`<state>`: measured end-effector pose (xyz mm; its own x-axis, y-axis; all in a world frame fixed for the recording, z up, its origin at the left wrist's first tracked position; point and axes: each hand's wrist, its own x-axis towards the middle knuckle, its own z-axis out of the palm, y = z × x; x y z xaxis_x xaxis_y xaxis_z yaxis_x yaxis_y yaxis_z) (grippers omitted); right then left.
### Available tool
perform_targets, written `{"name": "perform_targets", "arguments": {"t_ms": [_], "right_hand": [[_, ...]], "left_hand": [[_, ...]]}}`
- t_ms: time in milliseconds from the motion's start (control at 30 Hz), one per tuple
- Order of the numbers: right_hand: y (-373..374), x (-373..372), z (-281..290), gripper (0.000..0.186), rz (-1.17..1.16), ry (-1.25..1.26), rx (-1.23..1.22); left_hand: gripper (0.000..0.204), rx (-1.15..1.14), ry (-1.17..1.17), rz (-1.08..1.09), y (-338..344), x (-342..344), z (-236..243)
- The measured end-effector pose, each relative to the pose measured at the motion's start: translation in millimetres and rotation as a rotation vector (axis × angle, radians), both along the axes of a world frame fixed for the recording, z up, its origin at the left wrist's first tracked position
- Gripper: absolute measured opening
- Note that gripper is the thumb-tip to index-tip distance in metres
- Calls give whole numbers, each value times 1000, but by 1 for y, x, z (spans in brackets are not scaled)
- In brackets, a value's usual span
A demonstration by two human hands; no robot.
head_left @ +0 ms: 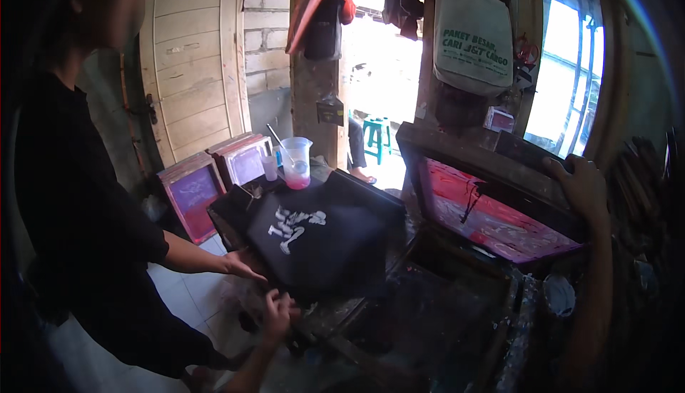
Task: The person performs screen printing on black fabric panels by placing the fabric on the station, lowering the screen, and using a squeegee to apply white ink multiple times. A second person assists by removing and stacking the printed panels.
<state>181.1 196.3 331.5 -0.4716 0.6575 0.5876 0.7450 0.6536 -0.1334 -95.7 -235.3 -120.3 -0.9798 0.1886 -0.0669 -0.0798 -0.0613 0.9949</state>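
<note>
Head view: right hand [581,184] grips raised screen frame [492,211]; left hand [278,316] curled beside black cloth [335,254], grip unclear.

I count one black cloth [342,254] with one white print [292,225]. At its far edge stand one pitcher [298,164] and one small cup [270,169]. Left of it lean two framed screens [191,200]; right of it, one tilted screen [499,214]. Two hands are the worker's own: the left hand [277,314] at its near side, the right hand [579,182] well to its right. Beyond it, one green stool [377,134] and one tote bag [472,29].
</note>
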Motion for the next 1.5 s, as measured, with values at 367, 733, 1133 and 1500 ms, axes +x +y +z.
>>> {"name": "perform_targets", "arguments": {"t_ms": [367, 733, 1133, 1500], "right_hand": [[26, -15, 7, 76, 28, 9, 17], [38, -6, 2, 80, 31, 10, -1], [38, -5, -4, 92, -29, -12, 23], [23, 5, 2, 91, -25, -14, 35]], "left_hand": [[34, -533, 935, -704, 92, 167, -37], [18, -645, 1313, -331, 191, 26, -1], [32, -414, 398, -505, 203, -194, -7], [17, -693, 1004, -178, 209, -134, 10]]}}
